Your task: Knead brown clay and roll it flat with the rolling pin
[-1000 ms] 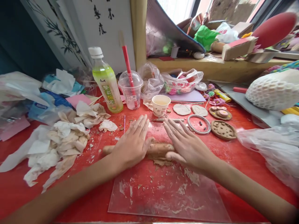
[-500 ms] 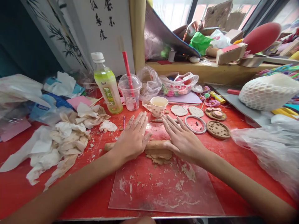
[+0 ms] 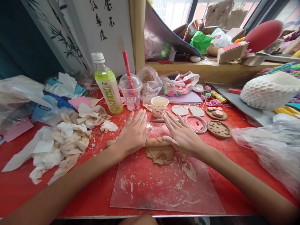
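My left hand (image 3: 133, 132) lies flat, fingers stretched forward, on the left part of a wooden rolling pin (image 3: 153, 142). On its right part rests my right hand (image 3: 182, 132), also flat with the fingers spread a little. Neither hand wraps around the pin. Under and just in front of the pin, on my side, a rough-edged slab of brown clay (image 3: 160, 154) shows. It lies on a clear plastic sheet (image 3: 164, 193) smeared with clay crumbs. How far the clay reaches beyond the pin is hidden.
Beyond my hands stand a paper cup (image 3: 159, 107), a lidded plastic cup (image 3: 131, 95) and a green drink bottle (image 3: 109, 90). Crumpled tissues (image 3: 67, 137) lie left. At right are a ring (image 3: 196, 124), clay discs (image 3: 219, 129) and a plastic bag (image 3: 267, 147).
The rolling pin has moved slightly away from me under both hands, and more of the clay slab shows on my side. A bit of clay now shows on top of the pin.
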Demonstrator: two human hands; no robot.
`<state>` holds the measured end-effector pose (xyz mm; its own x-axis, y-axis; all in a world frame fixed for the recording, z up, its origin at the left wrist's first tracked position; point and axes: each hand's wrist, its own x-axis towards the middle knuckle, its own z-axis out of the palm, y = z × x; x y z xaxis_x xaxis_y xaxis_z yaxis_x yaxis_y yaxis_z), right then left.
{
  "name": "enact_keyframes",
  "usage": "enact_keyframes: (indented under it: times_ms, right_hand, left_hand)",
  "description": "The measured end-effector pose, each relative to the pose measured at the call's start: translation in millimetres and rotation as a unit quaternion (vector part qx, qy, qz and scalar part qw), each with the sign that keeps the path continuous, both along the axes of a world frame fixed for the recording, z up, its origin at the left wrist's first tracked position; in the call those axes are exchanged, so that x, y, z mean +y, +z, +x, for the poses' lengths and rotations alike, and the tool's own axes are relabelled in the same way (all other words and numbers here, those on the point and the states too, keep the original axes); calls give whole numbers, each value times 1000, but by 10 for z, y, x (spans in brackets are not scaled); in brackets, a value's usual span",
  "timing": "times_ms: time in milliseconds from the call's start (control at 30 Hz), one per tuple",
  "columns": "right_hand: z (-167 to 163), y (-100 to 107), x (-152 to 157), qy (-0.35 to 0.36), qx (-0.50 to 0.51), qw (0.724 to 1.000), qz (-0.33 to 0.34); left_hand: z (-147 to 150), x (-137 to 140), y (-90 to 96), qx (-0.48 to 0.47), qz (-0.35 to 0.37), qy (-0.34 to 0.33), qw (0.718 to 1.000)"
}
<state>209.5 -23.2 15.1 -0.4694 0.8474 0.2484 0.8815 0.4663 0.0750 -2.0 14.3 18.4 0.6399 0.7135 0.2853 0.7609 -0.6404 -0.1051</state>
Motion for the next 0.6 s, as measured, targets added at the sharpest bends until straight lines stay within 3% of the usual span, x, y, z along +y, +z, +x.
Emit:
enact_keyframes:
  times_ms: [100,267,333,400,600]
  right_hand:
    - [1,-11,-94,7,-5,1000,7]
    - [26,-78,-691,95,-27,994,34]
    - [32,-89,-778,105,-32,993,39]
    - [27,-76,-693,93,-32,995,33]
    - [6,11,-107,6,-9,1000,-2]
  left_hand:
    - [-31,-86,-12,-5,0,-14,1000]
    - [-166,-689,-65,6,-53,-56,997]
    - [-180,-779,-72,8,-56,-61,997]
    - [-156,-687,-73,8,-60,-52,997]
    - [-32,-57,-47,-9,-32,-6,999]
